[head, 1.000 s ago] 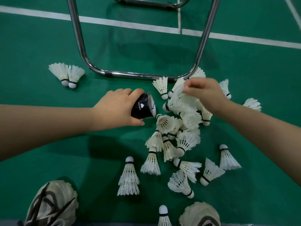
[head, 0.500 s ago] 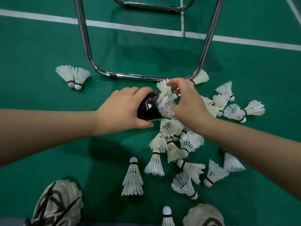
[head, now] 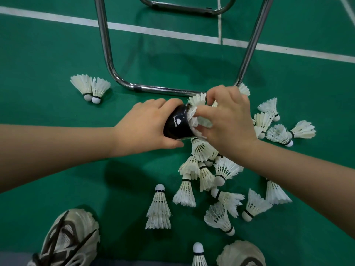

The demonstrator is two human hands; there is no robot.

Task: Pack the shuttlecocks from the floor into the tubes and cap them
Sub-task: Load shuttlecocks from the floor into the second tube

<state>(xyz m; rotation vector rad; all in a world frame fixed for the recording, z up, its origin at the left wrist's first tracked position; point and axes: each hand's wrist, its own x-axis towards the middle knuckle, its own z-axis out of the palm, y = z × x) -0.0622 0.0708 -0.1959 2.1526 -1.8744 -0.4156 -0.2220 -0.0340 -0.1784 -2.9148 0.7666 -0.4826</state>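
The scene is being viewed through one wide-angle camera worn on the head, which is being pointed forward and steeply down at the green floor (head: 48, 54). The left hand (head: 146, 127) and right hand (head: 228, 123) are being framed close, mid-picture, and the wearer's shoes (head: 67, 240) are being caught at the bottom edge.

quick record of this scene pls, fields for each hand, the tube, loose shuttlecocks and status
left hand: grips the black tube
right hand: pinches a shuttlecock at the tube's mouth
tube: mouth faces right, uncapped, no cap in view
loose shuttlecocks: pile on the floor under the right hand, a pair apart at left
status: packing under way, capping not yet done
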